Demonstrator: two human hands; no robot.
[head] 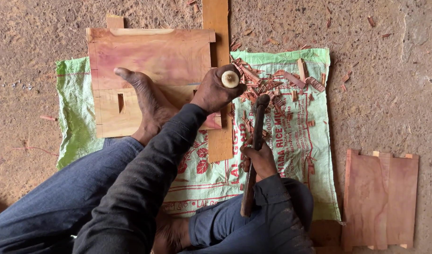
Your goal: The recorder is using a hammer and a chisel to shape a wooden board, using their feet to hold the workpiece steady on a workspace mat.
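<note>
Your left hand (215,91) clenches the stiff chisel (230,79) mid-frame, your right hand (259,159) grips the heavy-looking mallet (254,150) halfway down its handle.

Two hands: left hand (215,91), right hand (259,159). One chisel (230,79), one mallet (254,150). Two wooden panels (150,70) (380,200). One plank (217,75). One green sack (291,155). Wood chips (272,84) uncountable.
</note>
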